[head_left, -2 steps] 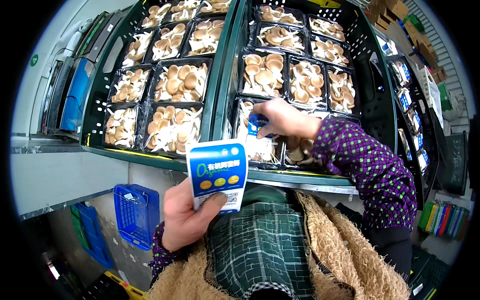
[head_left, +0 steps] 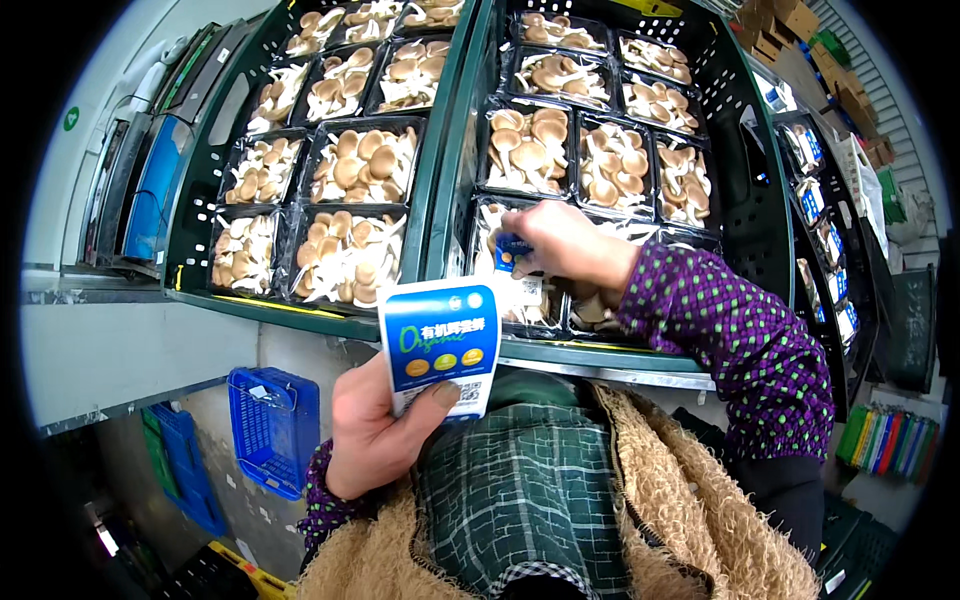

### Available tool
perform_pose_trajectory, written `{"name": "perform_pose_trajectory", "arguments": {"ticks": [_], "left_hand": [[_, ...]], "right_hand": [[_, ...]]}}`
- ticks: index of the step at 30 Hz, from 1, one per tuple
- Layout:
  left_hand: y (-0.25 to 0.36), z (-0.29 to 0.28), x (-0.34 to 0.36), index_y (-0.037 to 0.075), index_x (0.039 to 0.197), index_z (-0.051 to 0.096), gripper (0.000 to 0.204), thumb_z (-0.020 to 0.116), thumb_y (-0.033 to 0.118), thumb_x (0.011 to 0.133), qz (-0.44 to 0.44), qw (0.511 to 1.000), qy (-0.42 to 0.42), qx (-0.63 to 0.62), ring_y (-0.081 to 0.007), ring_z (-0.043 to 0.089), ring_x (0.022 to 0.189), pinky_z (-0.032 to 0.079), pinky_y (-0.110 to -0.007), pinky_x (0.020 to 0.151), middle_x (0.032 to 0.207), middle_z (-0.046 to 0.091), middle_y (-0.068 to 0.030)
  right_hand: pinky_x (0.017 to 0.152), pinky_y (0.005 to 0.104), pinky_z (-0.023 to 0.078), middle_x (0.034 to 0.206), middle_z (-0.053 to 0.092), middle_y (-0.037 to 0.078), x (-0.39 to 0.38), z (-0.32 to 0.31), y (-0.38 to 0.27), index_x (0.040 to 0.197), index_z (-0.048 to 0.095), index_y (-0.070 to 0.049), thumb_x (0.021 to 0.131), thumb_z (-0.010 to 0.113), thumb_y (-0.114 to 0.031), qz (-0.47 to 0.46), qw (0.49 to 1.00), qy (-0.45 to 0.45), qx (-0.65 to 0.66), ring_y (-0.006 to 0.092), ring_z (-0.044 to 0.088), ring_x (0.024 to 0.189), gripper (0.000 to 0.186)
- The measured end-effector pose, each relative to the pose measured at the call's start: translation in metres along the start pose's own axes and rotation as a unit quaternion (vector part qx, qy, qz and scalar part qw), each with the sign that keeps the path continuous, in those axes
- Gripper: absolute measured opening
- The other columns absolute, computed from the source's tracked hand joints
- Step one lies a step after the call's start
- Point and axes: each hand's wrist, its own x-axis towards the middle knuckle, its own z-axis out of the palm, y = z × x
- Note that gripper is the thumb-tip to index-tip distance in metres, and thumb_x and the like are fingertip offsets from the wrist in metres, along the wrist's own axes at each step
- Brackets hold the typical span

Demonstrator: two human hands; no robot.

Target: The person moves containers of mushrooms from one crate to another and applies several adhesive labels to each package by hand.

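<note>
In my left hand (head_left: 385,425) is a stack of blue and white labels (head_left: 442,335), its thumb across the front and fingers behind, held just before the near rim of the crates. My right hand (head_left: 565,245) is at the nearest left pack of mushrooms (head_left: 490,218) in the right-hand crate. Its bent fingers are on a single blue and white label (head_left: 508,250) that lies against the pack's film. The fingertips are partly hidden, and so is the pack beneath the wrist. More film-wrapped black trays of brown-capped mushrooms (head_left: 527,145) lie in rows beyond.
A second dark green crate (head_left: 433,190) of mushroom packs stands close on the left. Labelled packs (head_left: 812,205) sit in another black crate to the right. A blue basket (head_left: 275,432) hangs low at the left. Cardboard boxes (head_left: 790,18) are stacked far right.
My left hand and its label stack have shifted slightly right. My right hand has turned a little over the pack, its fingers still on the label.
</note>
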Motion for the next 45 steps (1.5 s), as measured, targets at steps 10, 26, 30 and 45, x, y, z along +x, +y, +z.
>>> {"name": "perform_pose_trajectory", "arguments": {"ticks": [10,26,30,45], "left_hand": [[0.003,0.021,0.036,0.0,0.106,0.066,0.024,0.07,0.004,0.083,0.197,0.966,0.015,0.168,-0.0291,0.066,0.079,0.052,-0.035,0.065,0.096,0.066,-0.0163],[-0.008,0.038,0.038,-0.002,0.084,0.069,0.015,0.08,0.002,0.074,0.156,0.977,0.002,0.146,-0.0159,0.059,0.064,0.045,-0.027,0.056,0.075,0.062,-0.0088],[0.018,0.03,0.063,0.002,0.102,0.071,0.04,0.086,0.01,0.066,0.235,0.96,-0.017,0.148,-0.0235,0.062,0.103,0.05,-0.033,0.087,0.123,0.059,-0.0163],[-0.005,0.031,0.044,-0.005,0.109,0.066,0.02,0.064,0.007,0.093,-0.005,0.998,0.048,-0.04,-0.009,0.06,0.086,0.047,-0.023,0.076,0.098,0.067,-0.0072]], "right_hand": [[0.074,0.0294,0.053,0.094,0.067,0.008,-0.044,-0.123,-0.107,0.103,0.066,0.0,0.082,0.078,-0.019,-0.104,0.957,0.087,0.257,0.0159,0.064,0.085,0.03],[0.057,0.02,0.053,0.087,0.071,0.006,-0.094,-0.194,-0.039,0.102,0.069,-0.003,0.089,0.069,-0.006,-0.049,0.913,0.347,0.21,0.0072,0.066,0.071,0.013],[0.057,0.0214,0.055,0.082,0.072,0.005,-0.074,-0.167,-0.073,0.094,0.071,-0.001,0.085,0.073,-0.004,-0.094,0.925,0.276,0.245,0.009,0.066,0.067,0.009],[0.074,0.0321,0.051,0.088,0.068,0.008,-0.106,-0.069,0.043,0.098,0.061,-0.001,0.067,0.09,-0.02,0.213,0.92,-0.016,0.33,0.0172,0.064,0.08,0.047]]}}
